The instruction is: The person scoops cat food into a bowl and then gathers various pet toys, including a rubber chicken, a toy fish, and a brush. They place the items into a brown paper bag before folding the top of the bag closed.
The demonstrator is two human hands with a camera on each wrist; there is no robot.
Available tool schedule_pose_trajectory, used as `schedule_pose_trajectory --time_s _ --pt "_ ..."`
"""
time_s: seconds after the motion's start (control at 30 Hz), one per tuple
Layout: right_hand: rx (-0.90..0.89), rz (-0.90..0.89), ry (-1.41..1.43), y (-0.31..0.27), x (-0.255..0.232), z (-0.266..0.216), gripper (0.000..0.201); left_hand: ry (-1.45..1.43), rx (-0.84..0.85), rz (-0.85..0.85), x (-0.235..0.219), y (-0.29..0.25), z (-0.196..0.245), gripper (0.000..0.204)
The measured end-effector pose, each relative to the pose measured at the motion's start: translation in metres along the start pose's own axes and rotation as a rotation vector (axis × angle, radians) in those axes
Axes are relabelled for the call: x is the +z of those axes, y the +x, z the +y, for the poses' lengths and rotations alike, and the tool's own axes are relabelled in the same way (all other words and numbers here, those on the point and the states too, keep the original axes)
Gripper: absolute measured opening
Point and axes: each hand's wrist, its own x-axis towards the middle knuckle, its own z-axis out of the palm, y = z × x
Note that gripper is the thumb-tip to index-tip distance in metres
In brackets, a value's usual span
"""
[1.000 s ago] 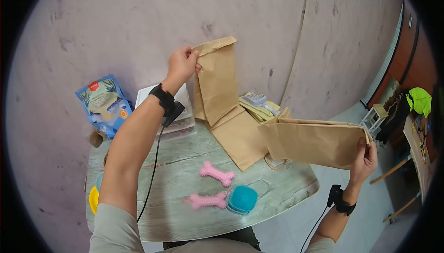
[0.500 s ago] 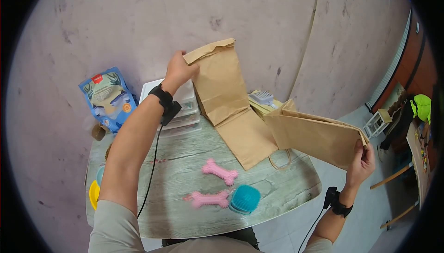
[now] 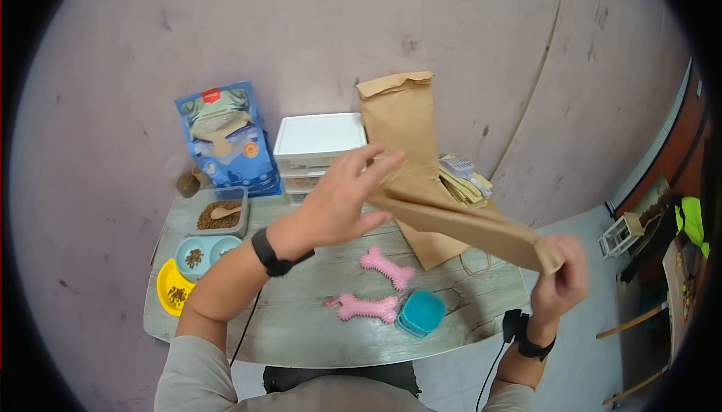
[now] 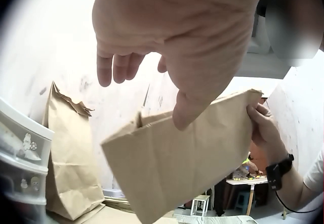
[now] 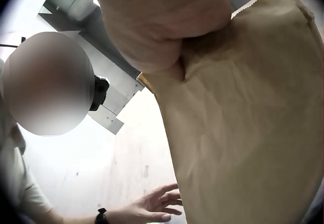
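Note:
My right hand (image 3: 560, 282) grips one end of a brown paper bag (image 3: 468, 229), thumb against its side, holding it sideways above the table's right part. The left hand (image 3: 338, 200) is at the bag's other end with fingers spread and thumb apart, holding nothing. In the left wrist view its thumb overlaps the upper edge of the bag (image 4: 167, 158). A second brown paper bag (image 3: 402, 111), its top folded, stands by the wall beyond the left hand. In the right wrist view the held bag (image 5: 243, 122) hides the right fingertips.
White drawers (image 3: 320, 135) and a blue food pouch (image 3: 229, 141) stand at the back. A kibble tub (image 3: 207, 218), a light-blue bowl (image 3: 183, 248) and a yellow bowl (image 3: 165, 291) are at left. In front lie pink bone toys (image 3: 367, 308) and a teal brush (image 3: 423, 312); a grey scoop (image 3: 456, 165) lies behind.
My left hand has let go of the standing bag and come down and right to the held bag's end. The right hand has moved slightly left and down with its bag.

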Motion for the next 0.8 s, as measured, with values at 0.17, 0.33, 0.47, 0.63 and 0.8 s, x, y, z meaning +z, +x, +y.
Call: schedule_pose_trajectory --time_s 0.17,0.33,0.47,0.63,0.8 --pt "-0.387 -0.282 0.245 0.001 0.041 -0.044 0.028 0.178 0.046 -0.013 -0.027 -0.067 0.006 0.046" --pt "-0.493 -0.386 0.294 -0.004 0.079 -0.064 0.028 0.247 0.018 0.054 -0.036 -0.141 -0.022 0.025" --pt "-0.419 -0.479 0.208 -0.016 0.103 -0.064 0.03 0.273 -0.188 0.006 -0.046 -0.161 -0.02 0.029" --pt "-0.431 -0.539 0.054 -0.024 0.124 -0.07 0.027 -0.126 -0.206 -0.154 -0.039 -0.139 0.007 0.034" --pt "-0.449 -0.53 0.145 -0.032 0.143 -0.098 0.019 -0.46 -0.485 -0.268 -0.018 -0.094 0.02 0.041"
